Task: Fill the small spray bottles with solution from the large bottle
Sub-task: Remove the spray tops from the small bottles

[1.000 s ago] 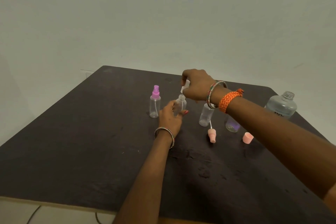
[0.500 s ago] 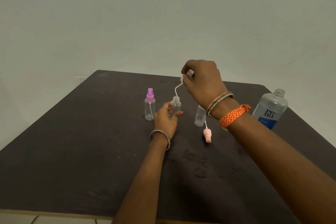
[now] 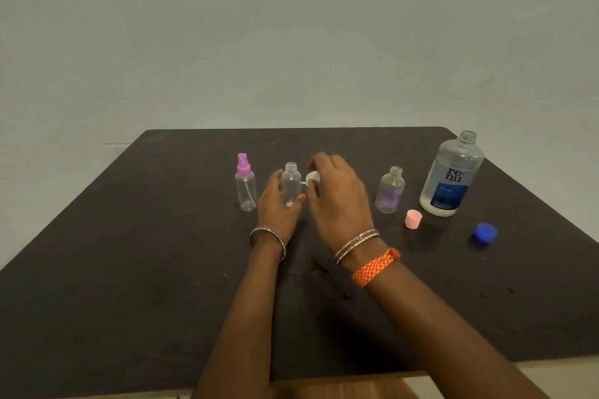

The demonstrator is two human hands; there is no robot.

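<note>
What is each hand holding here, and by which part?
Left hand grips the open small bottle around its lower body. Right hand pinches the white spray head beside it.

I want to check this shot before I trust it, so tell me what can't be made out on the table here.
Head view:
- The white sprayer top is mostly covered by the right hand; its tube is hidden.
- A small bottle seen earlier behind that hand, and a pink sprayer, are hidden by it.
- The small print on the large bottle is too small to read.
- The left hand covers one side of the open small bottle.
</note>
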